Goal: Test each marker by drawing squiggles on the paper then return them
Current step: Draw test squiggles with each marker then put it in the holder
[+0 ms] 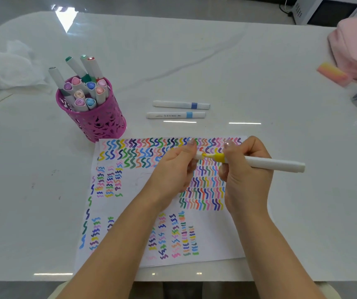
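1 yellow marker: right hand | 1 cap: left hand | 2 markers

Glossy white marble-veined table carries:
- 1 white paper sheet, covered in coloured squiggles, at the near edge.
- 1 pink perforated metal cup of markers, just beside the sheet's far-left corner.
- 2 capped white markers lying parallel: dark-blue-banded marker and light-blue-banded marker.
- Crumpled white tissue, far left.
- Pink fabric pouch, far right.

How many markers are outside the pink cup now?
3. A dark-blue-banded marker and a light-blue-banded marker lie on the table beyond the paper; the right hand grips the yellow marker above the paper, the left hand pinches its cap.
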